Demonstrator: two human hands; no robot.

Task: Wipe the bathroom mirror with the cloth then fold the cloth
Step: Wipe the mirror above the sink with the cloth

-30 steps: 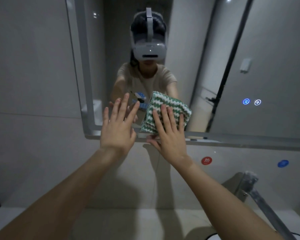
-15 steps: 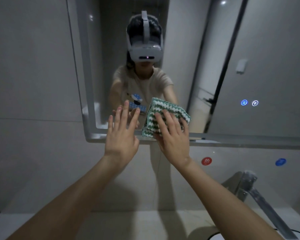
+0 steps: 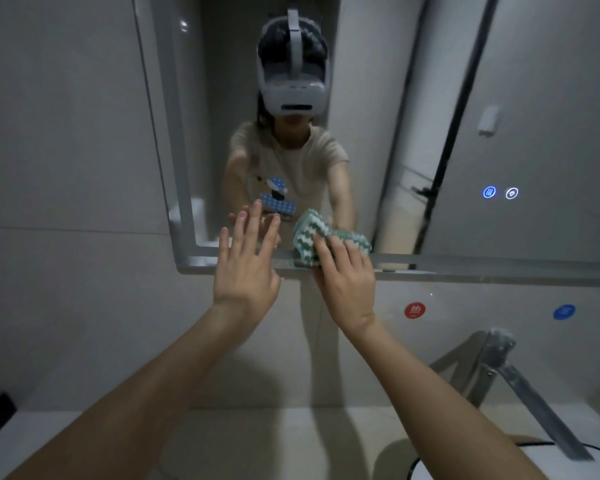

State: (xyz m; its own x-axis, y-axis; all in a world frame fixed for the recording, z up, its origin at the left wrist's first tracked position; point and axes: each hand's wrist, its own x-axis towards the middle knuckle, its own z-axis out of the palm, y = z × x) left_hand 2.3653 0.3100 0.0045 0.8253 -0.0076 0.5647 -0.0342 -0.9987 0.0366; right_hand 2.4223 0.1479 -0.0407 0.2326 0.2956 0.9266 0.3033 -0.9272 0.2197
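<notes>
While bracing a flat, empty left hand (image 3: 245, 268) against the mirror (image 3: 430, 133) for balance, a person's right hand (image 3: 345, 275) is pressing the bunched green-and-white cloth (image 3: 309, 237) along its bottom edge, apparently finishing wiping.

Green-and-white zigzag cloth (image 3: 312, 233)

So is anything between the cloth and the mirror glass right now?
Nothing visible. The right hand presses the green and white cloth against the mirror near its bottom edge, and the left hand is beside it, apart from the cloth.
</notes>
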